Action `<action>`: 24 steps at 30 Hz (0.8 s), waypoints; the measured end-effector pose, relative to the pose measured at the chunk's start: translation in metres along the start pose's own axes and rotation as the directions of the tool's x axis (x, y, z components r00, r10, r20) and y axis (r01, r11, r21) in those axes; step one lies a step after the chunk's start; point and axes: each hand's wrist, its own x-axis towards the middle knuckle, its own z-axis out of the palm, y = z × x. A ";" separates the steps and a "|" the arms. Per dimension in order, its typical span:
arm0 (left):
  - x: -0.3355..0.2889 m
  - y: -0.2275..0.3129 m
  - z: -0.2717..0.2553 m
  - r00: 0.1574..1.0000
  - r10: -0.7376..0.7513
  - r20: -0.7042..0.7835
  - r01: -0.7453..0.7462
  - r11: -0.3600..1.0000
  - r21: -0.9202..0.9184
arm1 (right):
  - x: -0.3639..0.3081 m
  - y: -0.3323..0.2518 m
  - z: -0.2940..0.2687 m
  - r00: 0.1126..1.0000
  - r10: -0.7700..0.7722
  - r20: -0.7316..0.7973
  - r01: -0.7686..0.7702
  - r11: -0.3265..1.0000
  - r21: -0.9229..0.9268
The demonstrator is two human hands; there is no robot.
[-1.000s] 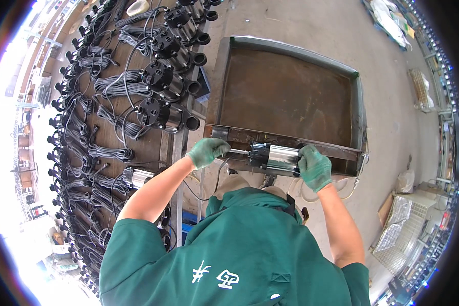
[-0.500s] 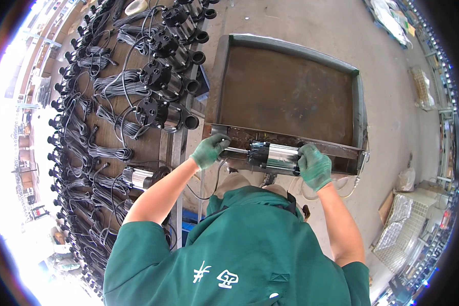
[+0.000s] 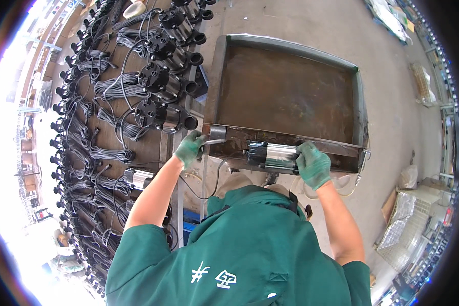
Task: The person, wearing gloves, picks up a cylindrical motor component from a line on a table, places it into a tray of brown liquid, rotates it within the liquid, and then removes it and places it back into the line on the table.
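A pump (image 3: 274, 155) with a shiny steel body and a black end lies on its side along the near ledge of a metal tray (image 3: 290, 94). My right hand (image 3: 313, 165), in a green glove, is closed around the pump's right end. My left hand (image 3: 189, 149), gloved too, grips a slim metal hand tool, seemingly a wrench (image 3: 213, 142), beside the tray's left corner. The tool's tip is apart from the pump. A dark cable (image 3: 218, 176) runs from the pump's black end, loops down and passes left below my left hand.
On the left, a brown table (image 3: 148, 153) bears several upright steel-and-black pumps (image 3: 160, 115) and bundled grey cables (image 3: 120, 85). Another pump (image 3: 137, 178) lies by my left forearm. A blue bin (image 3: 189, 220) sits below the table edge. A wire basket (image 3: 400, 232) stands at right.
My left hand has moved left with the tool, drawing it away from the pump's black end. My right hand stays on the pump.
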 end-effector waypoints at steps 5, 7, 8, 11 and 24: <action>0.016 -0.004 -0.002 0.994 0.096 -0.048 -0.103 0.982 -0.161 | -0.001 0.001 0.000 1.000 -0.005 -0.015 0.005 1.000 -0.002; 0.014 -0.007 -0.005 0.994 0.043 -0.097 -0.064 0.972 -0.224 | -0.001 0.002 0.001 1.000 -0.002 -0.017 0.002 1.000 -0.015; 0.013 -0.012 -0.005 0.990 0.041 -0.136 -0.075 0.964 -0.255 | -0.001 0.001 0.001 1.000 0.006 -0.010 -0.006 1.000 -0.009; 0.025 -0.031 -0.007 0.977 0.104 -0.184 -0.143 0.966 -0.216 | -0.001 0.000 0.002 1.000 0.009 -0.019 -0.009 1.000 0.006; -0.024 -0.028 0.034 0.874 0.477 -0.096 -0.431 0.851 0.301 | -0.009 0.074 -0.014 0.959 0.275 -0.061 -0.156 0.698 0.698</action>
